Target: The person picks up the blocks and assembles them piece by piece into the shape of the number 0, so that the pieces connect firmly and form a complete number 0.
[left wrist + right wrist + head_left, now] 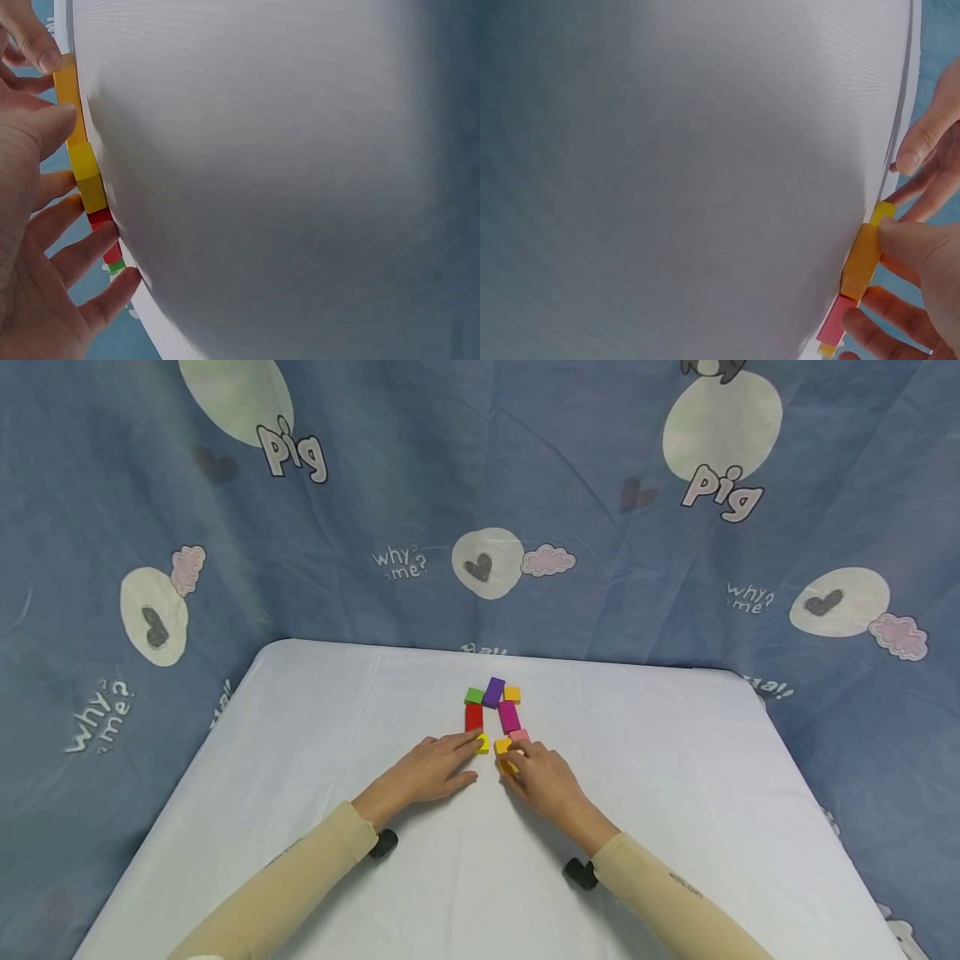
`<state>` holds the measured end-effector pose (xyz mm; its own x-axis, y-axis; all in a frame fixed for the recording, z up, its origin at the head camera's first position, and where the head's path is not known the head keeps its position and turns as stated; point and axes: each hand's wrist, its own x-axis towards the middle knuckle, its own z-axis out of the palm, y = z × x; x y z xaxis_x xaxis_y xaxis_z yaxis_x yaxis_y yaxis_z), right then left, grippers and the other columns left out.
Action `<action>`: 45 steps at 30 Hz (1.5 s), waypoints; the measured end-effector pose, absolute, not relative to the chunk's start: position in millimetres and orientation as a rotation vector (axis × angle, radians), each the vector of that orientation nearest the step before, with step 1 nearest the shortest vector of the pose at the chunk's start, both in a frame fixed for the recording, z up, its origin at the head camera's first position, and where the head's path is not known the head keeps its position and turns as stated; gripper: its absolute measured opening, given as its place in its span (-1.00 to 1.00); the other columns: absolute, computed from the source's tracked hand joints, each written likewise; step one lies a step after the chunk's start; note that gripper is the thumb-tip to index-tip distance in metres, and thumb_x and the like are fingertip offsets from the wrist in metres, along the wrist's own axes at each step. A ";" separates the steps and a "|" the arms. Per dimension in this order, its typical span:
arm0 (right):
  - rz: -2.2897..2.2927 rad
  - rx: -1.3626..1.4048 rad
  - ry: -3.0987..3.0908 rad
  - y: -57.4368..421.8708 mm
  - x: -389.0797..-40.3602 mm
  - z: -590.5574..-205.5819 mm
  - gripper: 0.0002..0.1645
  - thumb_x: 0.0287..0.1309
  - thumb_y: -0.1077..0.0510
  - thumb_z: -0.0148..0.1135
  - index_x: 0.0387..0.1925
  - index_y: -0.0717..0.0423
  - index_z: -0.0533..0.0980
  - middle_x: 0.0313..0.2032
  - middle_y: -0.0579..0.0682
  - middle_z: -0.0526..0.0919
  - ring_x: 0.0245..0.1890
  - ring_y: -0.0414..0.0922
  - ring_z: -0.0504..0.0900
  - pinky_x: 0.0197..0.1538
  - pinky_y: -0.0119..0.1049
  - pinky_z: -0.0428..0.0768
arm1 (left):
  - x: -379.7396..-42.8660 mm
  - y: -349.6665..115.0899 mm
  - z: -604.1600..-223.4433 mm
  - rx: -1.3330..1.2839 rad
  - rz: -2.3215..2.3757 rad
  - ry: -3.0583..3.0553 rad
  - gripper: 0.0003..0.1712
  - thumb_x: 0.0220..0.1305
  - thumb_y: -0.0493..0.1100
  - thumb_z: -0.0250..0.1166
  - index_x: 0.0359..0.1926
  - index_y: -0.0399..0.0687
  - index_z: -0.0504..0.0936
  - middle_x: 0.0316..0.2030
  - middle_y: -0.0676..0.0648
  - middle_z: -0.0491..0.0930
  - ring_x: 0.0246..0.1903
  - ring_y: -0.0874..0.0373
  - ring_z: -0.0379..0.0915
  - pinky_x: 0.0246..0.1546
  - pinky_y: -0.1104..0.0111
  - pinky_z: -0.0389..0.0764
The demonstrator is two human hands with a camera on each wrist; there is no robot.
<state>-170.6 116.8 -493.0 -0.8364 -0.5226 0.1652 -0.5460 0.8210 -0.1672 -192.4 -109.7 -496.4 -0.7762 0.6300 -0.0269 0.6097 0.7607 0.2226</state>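
Note:
Small coloured blocks form a loop on the white table. My left hand (427, 770) lies flat at its left side, fingers extended, touching the yellow block (483, 744) beside the red block (474, 717). Its thumb stands apart from them. At the near right, my right hand (549, 783) pinches an orange block (861, 259) between thumb and finger. Its other fingers reach by the pink block (519, 735). Further back are a magenta block (509, 717), a light orange block (512, 694), a tilted purple block (493, 692) and a green block (474, 695). Fingers partly cover the near blocks.
The white-covered table (675, 760) extends to both sides of the blocks. Behind it hangs a blue patterned cloth (600, 610). Dark wrist cameras, such as the right one (581, 874), sit under both sleeves.

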 end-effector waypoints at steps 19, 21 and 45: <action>0.484 0.925 -2.878 125.6 -160.1 -494.9 -0.65 0.15 0.12 0.41 -0.01 0.07 0.65 0.10 0.03 0.60 0.05 -0.04 0.59 0.11 -0.18 0.55 | -192.6 -110.8 -496.4 1.002 0.310 2.837 -0.24 0.38 0.15 0.18 0.48 -0.01 0.23 0.45 -0.03 0.18 0.35 0.04 0.20 0.23 0.04 0.34; 0.500 0.963 -2.861 127.4 -159.0 -495.0 -0.65 0.15 0.14 0.41 -0.01 0.07 0.65 0.10 0.03 0.60 0.07 -0.04 0.59 0.13 -0.18 0.54 | -192.6 -111.1 -496.2 0.999 0.320 2.835 -0.24 0.38 0.15 0.18 0.48 0.00 0.23 0.45 -0.03 0.18 0.35 0.03 0.19 0.24 0.04 0.34; 0.821 0.618 -2.975 133.9 -159.5 -492.3 -0.46 0.20 -0.04 0.36 0.15 0.12 0.54 -0.23 -0.03 0.52 -0.38 -0.19 0.44 -0.30 -0.35 0.53 | -194.2 -112.0 -495.6 1.015 0.341 2.829 -0.30 0.37 0.13 0.20 0.44 0.01 0.30 0.44 -0.02 0.19 0.35 0.04 0.21 0.22 0.03 0.36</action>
<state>-159.5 133.9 -492.3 -0.9228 -0.3729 0.0969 -0.3698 0.7867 -0.4943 -194.2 -112.0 -495.6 -0.7688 0.6386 -0.0338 0.6122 0.7503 0.2495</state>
